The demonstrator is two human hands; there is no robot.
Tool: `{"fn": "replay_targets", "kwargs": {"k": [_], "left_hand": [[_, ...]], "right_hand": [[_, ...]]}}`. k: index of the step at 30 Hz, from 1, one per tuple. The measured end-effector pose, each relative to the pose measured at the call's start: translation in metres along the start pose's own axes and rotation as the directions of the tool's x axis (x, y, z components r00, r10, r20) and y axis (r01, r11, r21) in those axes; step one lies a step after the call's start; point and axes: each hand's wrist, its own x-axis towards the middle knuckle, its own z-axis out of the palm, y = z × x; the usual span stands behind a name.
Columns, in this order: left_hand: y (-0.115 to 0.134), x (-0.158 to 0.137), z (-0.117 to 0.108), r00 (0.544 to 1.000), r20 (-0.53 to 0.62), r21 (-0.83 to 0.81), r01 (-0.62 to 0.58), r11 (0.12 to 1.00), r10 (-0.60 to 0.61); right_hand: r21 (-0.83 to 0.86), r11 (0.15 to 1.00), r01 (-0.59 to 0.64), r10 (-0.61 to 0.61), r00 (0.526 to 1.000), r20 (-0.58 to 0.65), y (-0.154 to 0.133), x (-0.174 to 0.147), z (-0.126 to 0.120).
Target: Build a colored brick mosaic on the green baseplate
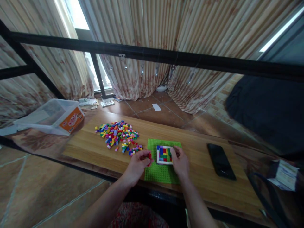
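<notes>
A green studded baseplate (152, 174) lies on the wooden board in front of me. On it stands a square build of toy bricks (163, 154), with a white border round rows of blue, red, yellow and green. My left hand (136, 164) is at the baseplate's left edge, thumb and fingers closed on red toy bricks (149, 156); how many is unclear. Over the build's right side, my right hand (180, 161) has its thumb and fingers pinched together at the top right part. Whatever lies between those fingertips is hidden, and the hand covers the right border.
Many loose coloured bricks (118, 134) are heaped to the left of the baseplate. A black phone (220, 161) lies on the right of the wooden board (197, 180). At far left stands a clear plastic bin (51, 115) with an orange label. A dark metal bar (147, 52) crosses beyond.
</notes>
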Motion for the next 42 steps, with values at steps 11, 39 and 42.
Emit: {"fn": "replay_targets", "kwargs": {"k": [11,39,42], "left_hand": [[-0.010,-0.011,-0.017,0.994,-0.020,0.260,-0.102,0.960,0.111],[0.004,0.069,0.054,0.900,0.308,0.673,-0.436,0.597,0.309],[-0.003,0.071,0.050,0.857,0.349,0.622,-0.514,0.591,0.379]], "right_hand": [[-0.219,0.955,0.201,-0.242,0.953,-0.180,0.047,-0.018,-0.067],[-0.294,0.905,0.306,-0.356,0.925,-0.133,0.061,-0.024,-0.063],[-0.299,0.906,0.301,-0.354,0.925,-0.142,0.060,-0.024,-0.063]]}}
